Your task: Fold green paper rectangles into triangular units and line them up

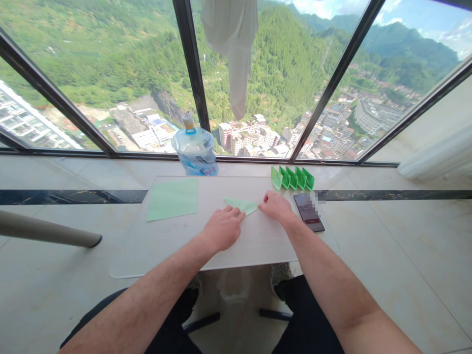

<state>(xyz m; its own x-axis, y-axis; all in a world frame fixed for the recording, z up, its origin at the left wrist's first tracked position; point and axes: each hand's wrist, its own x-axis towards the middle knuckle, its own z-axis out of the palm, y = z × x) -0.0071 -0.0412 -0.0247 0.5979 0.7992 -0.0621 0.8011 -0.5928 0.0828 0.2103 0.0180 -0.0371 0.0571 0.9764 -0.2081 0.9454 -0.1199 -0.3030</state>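
Observation:
A light green sheet of paper [250, 206], folded into a narrow pointed shape, lies on the low white table [162, 250]. My left hand [223, 227] holds its left part down against the tabletop, fingers bent and fingertips on the paper. At the paper's right corner, my right hand [275, 205] is closed in a pinch on the tip. Left of both hands, a flat pale green sheet [173, 199] rests on the table. Several folded green paper pieces [293, 178] stand in a row at the table's back right, beyond my right hand.
A smartphone [309, 212] lies right of my right forearm. Behind the table, a large clear water bottle [195, 150] stands by the window frame [254, 160]. A grey pole [51, 230] reaches in at left. White cloth [238, 54] hangs at the window.

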